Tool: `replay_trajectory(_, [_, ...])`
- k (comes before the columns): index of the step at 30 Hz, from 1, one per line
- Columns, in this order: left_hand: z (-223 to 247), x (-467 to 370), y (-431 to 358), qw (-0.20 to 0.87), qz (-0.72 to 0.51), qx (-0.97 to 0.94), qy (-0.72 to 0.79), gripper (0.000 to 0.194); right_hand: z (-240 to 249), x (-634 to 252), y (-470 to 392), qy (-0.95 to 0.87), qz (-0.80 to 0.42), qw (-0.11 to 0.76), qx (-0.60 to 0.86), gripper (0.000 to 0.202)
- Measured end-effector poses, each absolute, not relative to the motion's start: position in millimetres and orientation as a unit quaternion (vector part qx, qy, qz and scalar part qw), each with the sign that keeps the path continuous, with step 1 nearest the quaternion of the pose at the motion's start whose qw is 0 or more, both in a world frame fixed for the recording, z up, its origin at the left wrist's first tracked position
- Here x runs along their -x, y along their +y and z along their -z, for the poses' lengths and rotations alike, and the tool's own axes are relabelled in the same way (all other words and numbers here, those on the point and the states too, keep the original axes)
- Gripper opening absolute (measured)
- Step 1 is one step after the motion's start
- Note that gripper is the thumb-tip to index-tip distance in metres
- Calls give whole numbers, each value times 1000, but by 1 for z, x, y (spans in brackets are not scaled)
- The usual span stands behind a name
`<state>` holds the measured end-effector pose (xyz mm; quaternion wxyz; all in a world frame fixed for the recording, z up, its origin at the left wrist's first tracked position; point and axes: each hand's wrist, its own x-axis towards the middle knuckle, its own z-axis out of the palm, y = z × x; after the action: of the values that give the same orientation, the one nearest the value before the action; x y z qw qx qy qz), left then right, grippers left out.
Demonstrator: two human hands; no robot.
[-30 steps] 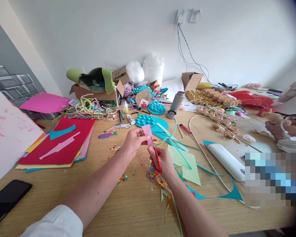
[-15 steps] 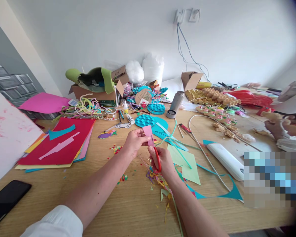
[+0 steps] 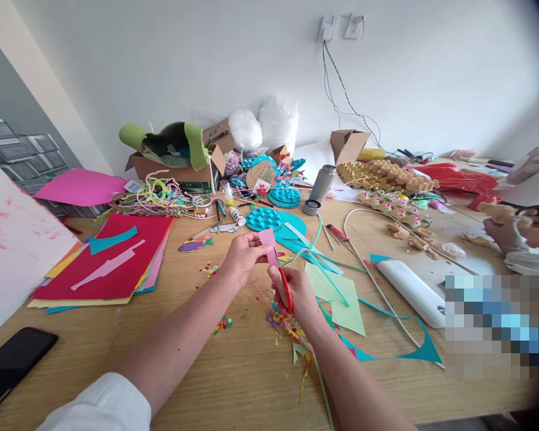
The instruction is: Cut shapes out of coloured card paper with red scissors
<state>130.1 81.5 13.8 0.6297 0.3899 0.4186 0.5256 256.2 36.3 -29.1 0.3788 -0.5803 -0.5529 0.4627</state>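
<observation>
My left hand (image 3: 245, 257) pinches a small strip of pink paper (image 3: 266, 239) above the middle of the table. Close on its right, my right hand (image 3: 294, 291) is closed around the red handles of a pair of scissors (image 3: 287, 290). The blades point up and away, against the lower part of the pink strip; how far apart they are is hard to tell. Beneath my right hand lie colourful paper scraps (image 3: 290, 328). A light green paper sheet (image 3: 341, 296) is to the right of it.
Red sheets (image 3: 103, 257) top a paper stack on the left, near a black phone (image 3: 15, 371). Blue paper discs (image 3: 263, 220) and a metal flask (image 3: 322, 184) stand beyond my hands. A white case (image 3: 411, 292) and a white cable (image 3: 377, 284) lie to the right.
Both hands have shifted very slightly left. The pink strip has tilted a little between my left fingers and the scissors.
</observation>
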Motion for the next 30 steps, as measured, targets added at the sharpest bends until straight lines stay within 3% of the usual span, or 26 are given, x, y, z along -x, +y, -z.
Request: replay_trajectory(30, [-16, -132, 79, 629, -528, -381, 424, 20, 26, -256, 35, -550, -461, 385, 581, 53])
